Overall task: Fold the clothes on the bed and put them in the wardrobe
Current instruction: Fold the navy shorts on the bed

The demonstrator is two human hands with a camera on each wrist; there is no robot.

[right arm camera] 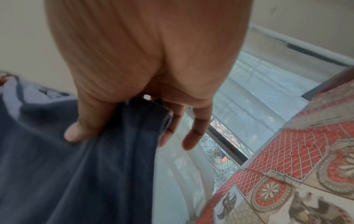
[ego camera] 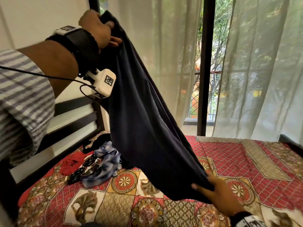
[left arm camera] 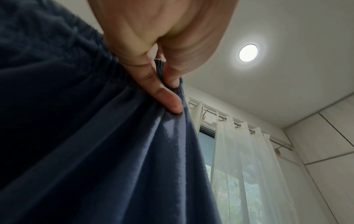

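Head view: navy garment (ego camera: pixel 144 112) stretched diagonally, left hand (ego camera: pixel 96 28) pinching high, right hand (ego camera: pixel 218 194) gripping low.

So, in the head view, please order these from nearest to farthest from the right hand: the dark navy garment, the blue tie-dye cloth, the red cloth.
1. Dark navy garment: gripped by the right hand.
2. Blue tie-dye cloth: in the pile to its left.
3. Red cloth: the pile's far left.
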